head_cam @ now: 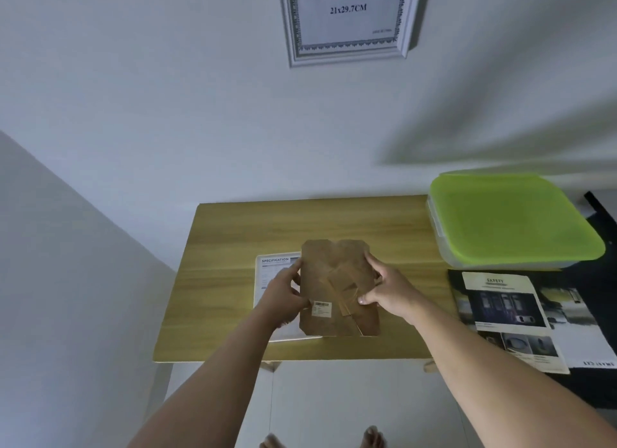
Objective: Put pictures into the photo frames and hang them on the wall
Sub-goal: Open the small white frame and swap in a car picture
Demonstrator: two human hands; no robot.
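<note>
Both my hands hold a brown backing board (337,277) of a photo frame, with a fold-out stand and a small barcode label, just above the wooden table (240,227). My left hand (283,294) grips its left edge. My right hand (384,289) grips its right edge, thumb on the stand. Under the board lies a white frame with a "SPECIFICATION" sheet (275,267), mostly hidden. A silver-white frame (347,20) with a "21x29.7CM" insert hangs on the wall above.
A clear box with a green lid (510,217) sits at the right end of the table. Printed sheets, one headed "SAFETY" (507,314), lie on a dark surface to the right. The table stands against the wall; my bare feet show below.
</note>
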